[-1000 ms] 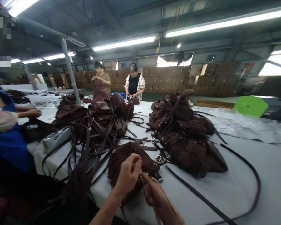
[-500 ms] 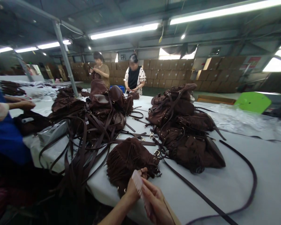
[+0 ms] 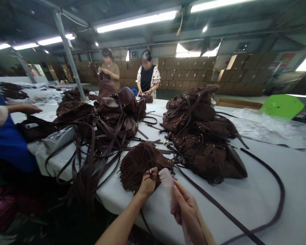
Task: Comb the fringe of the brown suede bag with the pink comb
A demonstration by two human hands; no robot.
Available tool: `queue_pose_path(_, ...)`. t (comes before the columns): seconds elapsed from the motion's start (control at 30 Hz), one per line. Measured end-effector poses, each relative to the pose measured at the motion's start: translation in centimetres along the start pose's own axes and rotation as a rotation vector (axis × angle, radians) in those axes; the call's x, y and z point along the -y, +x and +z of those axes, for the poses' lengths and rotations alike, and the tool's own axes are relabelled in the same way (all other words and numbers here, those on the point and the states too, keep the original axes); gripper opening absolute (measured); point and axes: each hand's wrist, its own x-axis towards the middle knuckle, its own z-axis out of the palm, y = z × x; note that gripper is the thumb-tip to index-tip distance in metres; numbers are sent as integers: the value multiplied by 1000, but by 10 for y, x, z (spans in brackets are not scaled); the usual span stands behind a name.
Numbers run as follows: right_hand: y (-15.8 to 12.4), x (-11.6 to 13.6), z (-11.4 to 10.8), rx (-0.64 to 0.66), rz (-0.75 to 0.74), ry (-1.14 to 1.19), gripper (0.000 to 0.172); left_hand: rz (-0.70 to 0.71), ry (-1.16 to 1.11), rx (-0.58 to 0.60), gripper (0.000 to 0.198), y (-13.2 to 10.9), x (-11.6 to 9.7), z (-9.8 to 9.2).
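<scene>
A dark brown fringed bag (image 3: 135, 166) lies on the table in front of me. My left hand (image 3: 148, 182) is closed at its near right side, with thin dark strands, fringe or cord, between the fingers. My right hand (image 3: 187, 207) grips a pale pinkish comb (image 3: 167, 178), its teeth pointing up and left. The comb's tip is close to the bag and just right of my left hand. From this angle I cannot tell whether the teeth touch the strands.
Piles of brown bags stand left (image 3: 112, 112) and right (image 3: 209, 153) on the white table (image 3: 265, 211). Long straps (image 3: 86, 163) hang over the near edge. Clear plastic bags (image 3: 265, 119) lie at the right. Co-workers stand across the table, and another person's arm (image 3: 22, 108) reaches in at left.
My right hand with the comb has moved right, apart from my left hand. My left hand has shifted slightly up, and the strands in it now show. The view has shifted a little.
</scene>
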Motion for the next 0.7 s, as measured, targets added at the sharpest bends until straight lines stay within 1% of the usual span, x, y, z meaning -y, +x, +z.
queue_pose_path(0.07,8,-5,-15,-97,21,8,89,109,54,123,27,-22,-3,-1)
queue_pose_path(0.13,11,-17,-27,-124,56,13,96,269,144,301,15,-48,-4,-7)
queue_pose_path(0.17,11,-24,-31,-133,66,14,97,340,177,380,23,-59,-4,-13)
queue_pose_path(0.2,10,-32,-33,-142,71,10,98,380,192,419,35,-67,-3,-22)
queue_pose_path(0.23,10,-38,-34,-149,73,-4,97,379,191,391,45,-73,-1,-33)
queue_pose_path(0.27,10,-42,-33,-148,74,-27,96,348,193,295,50,-75,4,-47)
queue_pose_path(0.33,12,-47,-26,-129,69,-92,92,257,284,-22,59,-70,17,-75)
queue_pose_path(0.37,14,-47,-22,-112,58,-130,89,218,369,-170,68,-65,25,-88)
queue_pose_path(0.4,17,-47,-16,-91,42,-169,85,191,462,-271,82,-59,33,-98)
queue_pose_path(0.43,19,-46,-10,-69,20,-209,80,173,547,-314,97,-53,40,-104)
queue_pose_path(0.47,22,-44,-4,-50,-6,-252,77,163,614,-312,108,-47,46,-107)
queue_pose_path(0.5,24,-43,1,-38,-38,-301,73,158,654,-296,113,-41,50,-107)
queue_pose_path(0.53,26,-41,6,-30,-73,-360,69,153,670,-280,112,-37,52,-104)
queue_pose_path(0.6,28,-38,12,-22,-139,-500,62,129,684,-272,101,-30,52,-96)
queue_pose_path(0.67,29,-36,13,-13,-168,-636,60,59,738,-266,87,-26,47,-92)
queue_pose_path(0.7,29,-35,13,-5,-168,-687,60,19,780,-250,81,-25,45,-93)
